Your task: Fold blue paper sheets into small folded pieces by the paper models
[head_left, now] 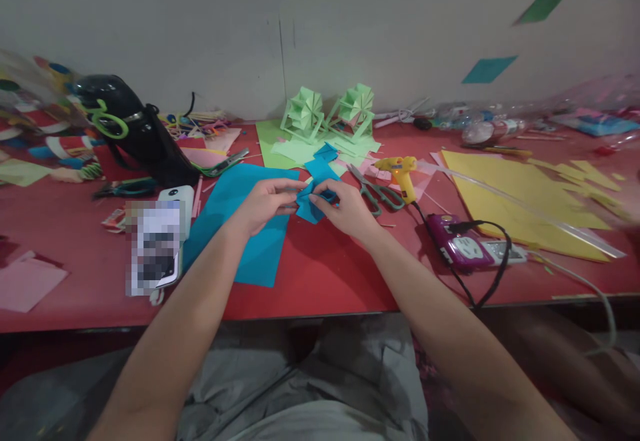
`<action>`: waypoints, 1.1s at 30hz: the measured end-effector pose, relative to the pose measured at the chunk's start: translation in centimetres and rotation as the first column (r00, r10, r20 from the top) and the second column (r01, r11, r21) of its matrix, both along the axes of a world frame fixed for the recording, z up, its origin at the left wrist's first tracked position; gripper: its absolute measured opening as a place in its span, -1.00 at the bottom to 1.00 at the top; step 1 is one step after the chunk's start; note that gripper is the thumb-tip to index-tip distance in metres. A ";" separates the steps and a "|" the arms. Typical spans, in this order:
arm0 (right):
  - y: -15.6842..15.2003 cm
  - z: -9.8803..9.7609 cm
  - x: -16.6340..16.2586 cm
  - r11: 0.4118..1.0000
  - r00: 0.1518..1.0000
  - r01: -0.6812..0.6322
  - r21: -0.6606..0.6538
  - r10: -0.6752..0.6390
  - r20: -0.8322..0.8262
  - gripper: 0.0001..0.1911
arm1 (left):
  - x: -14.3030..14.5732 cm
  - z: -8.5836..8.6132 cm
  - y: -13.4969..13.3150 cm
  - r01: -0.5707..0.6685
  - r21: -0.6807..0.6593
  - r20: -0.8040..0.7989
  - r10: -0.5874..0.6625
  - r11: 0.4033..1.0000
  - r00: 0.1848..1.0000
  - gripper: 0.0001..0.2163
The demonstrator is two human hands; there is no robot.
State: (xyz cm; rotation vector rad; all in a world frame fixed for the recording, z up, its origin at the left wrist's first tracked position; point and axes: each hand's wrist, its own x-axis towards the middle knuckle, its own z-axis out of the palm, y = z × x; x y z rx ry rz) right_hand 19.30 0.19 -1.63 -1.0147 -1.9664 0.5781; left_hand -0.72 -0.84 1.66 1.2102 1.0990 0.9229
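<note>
Between my two hands is a small folded piece of blue paper (311,210), held above the red table. My left hand (270,202) pinches its left side, the fingers closed. From the right, my right hand (344,205) grips the same piece between thumb and fingers. Just behind it lie more blue paper pieces (324,162). A large blue sheet (260,254) rests under and beside my left forearm. Close to my right hand are scissors (383,195) with grey handles and a yellow glue gun (403,175).
Two pale green folded-paper models (304,115) stand at the back on a green sheet (267,144). Yellow sheets (520,201) and a purple power strip (460,244) lie to the right. A phone (157,244), pliers (127,188) and a black bottle-like object (135,127) are left.
</note>
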 end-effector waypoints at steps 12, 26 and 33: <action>-0.1 0.2 -0.1 1.000 1.000 0.008 -0.008 -0.008 0.018 -0.83 | 0.4 -0.6 -0.1 0.011 0.191 -0.155 0.019 0.982 0.988 -0.65; -0.2 0.2 -0.1 0.999 1.000 0.027 -0.023 -0.027 0.008 -0.83 | 0.0 -1.3 0.7 0.088 0.244 -0.214 -0.035 0.966 0.976 -0.66; -0.2 0.2 -0.1 0.999 0.999 0.039 -0.025 -0.039 0.011 -0.87 | 0.3 -1.7 0.5 0.053 0.291 -0.216 0.012 0.955 0.976 -0.68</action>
